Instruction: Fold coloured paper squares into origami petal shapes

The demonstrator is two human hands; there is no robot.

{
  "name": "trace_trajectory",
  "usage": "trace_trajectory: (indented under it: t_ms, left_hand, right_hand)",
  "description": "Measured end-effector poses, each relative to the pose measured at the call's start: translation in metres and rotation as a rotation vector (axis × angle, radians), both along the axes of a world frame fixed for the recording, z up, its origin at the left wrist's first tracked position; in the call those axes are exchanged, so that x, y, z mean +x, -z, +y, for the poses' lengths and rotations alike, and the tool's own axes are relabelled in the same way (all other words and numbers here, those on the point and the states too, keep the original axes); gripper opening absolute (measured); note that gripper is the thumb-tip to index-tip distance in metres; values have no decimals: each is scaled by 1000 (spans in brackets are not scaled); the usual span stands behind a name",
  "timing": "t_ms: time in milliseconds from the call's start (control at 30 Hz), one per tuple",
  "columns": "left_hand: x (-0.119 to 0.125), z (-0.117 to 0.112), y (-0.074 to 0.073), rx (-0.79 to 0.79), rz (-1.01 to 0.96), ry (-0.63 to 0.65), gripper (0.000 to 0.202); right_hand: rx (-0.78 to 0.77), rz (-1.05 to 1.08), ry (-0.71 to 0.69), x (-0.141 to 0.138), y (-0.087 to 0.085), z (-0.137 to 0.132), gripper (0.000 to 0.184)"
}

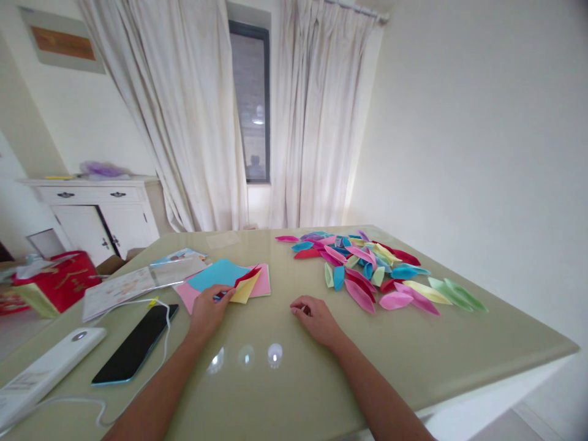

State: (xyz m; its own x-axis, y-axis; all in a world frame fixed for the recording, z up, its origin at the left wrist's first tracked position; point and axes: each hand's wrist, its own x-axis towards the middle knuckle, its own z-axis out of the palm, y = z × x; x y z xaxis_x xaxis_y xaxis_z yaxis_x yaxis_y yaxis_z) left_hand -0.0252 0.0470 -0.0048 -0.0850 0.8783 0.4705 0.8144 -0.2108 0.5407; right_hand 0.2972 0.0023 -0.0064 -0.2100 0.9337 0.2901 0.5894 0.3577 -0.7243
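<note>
Pale green surface (289, 386) strewn with folded paper pieces (361, 291)

Its glossy top mirrors three round lights. The pieces lie spread over the right side. Left of centre, the left hand pinches a red-and-yellow paper (248, 286) over coloured sheets (219, 274); the right hand (316, 317) rests apart, fingers loosely curled, and whether anything sits inside them I cannot tell. Near the left edge lie a black phone (135, 346) and a white cable (167, 334). Beyond, cream curtains (316, 122) flank a narrow window (252, 110); a white cabinet (124, 223) and red bag (76, 278) stand left.
</note>
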Motion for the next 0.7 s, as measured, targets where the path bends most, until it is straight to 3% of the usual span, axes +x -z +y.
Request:
trace_trajectory:
  t_ms: [233,467,700]
  left_hand:
    - [-2,1,4,-53,64,-35,28]
    - [7,-7,4,-64,324,194,31]
    - [13,-4,1,-139,533,259,33]
  right_hand:
    - [-6,-4,-1,-1,0,0,17]
    - [-6,-10,-3,0,-1,-1,17]
    - [-1,-13,4,-1,-2,-2,16]
